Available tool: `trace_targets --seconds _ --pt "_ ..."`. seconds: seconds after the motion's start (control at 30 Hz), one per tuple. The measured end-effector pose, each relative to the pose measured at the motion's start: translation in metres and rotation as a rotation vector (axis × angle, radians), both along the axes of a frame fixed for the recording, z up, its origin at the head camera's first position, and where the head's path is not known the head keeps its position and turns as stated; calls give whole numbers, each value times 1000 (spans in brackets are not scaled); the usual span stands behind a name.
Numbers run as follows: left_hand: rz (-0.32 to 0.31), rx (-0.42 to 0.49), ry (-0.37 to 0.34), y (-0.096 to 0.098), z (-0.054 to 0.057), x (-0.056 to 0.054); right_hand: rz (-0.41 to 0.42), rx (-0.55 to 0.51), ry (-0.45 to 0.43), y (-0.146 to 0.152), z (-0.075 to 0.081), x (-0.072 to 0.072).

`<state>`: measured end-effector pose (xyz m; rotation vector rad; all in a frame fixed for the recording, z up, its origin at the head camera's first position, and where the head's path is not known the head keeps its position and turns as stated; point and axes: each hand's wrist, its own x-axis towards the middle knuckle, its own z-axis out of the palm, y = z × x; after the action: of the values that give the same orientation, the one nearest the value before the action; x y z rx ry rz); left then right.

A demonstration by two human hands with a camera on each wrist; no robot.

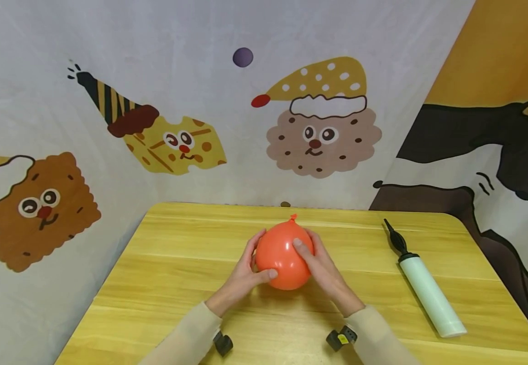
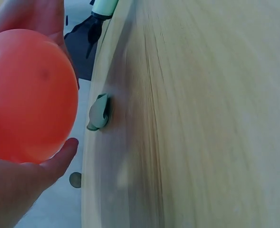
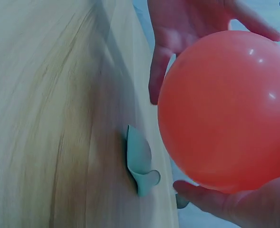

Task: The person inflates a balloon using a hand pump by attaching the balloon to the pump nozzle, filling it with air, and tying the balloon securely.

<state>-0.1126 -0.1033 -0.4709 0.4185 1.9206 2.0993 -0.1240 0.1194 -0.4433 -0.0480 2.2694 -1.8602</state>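
Observation:
An inflated red-orange balloon [image 1: 283,261], its knotted neck pointing away from me, is cupped between both hands. My left hand [image 1: 247,271] holds its left side, thumb across the near lower surface. On the other side my right hand [image 1: 325,266] grips it, thumb resting on the upper right. In the left wrist view the balloon [image 2: 30,95] shows raised above the table. A limp green balloon [image 3: 140,159] lies on the wood underneath, also visible as a flat green balloon [image 2: 99,112] in the left wrist view; the inflated one hides it from the head view.
A pale green hand pump [image 1: 430,294] with a black nozzle lies slanted on the right of the wooden table [image 1: 177,263]. Behind the table's far edge hangs a white cloth backdrop [image 1: 209,30] printed with cartoon biscuits and cheese. Small cameras sit at both wrists.

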Motion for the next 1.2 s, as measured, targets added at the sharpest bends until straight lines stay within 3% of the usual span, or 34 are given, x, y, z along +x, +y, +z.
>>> trace_targets --seconds 0.13,0.3,0.4,0.53,0.63,0.77,0.97,1.2 --pt "87 -43 -13 -5 3 0 37 31 28 7 0 0" --pt "287 -157 48 -26 9 -6 43 32 113 25 4 0" --pt "387 -302 124 -45 13 -11 20 50 168 37 6 1" --pt "460 -491 238 -73 20 -21 -7 104 235 52 10 4" --pt "475 -587 265 -95 25 -29 -20 158 275 60 13 8" --pt "469 -671 227 -124 30 -40 -37 233 316 68 18 13" --pt "472 -715 173 -158 30 -56 -33 273 339 75 19 16" --pt "453 -730 109 -175 25 -62 -26 291 348 79 15 18"
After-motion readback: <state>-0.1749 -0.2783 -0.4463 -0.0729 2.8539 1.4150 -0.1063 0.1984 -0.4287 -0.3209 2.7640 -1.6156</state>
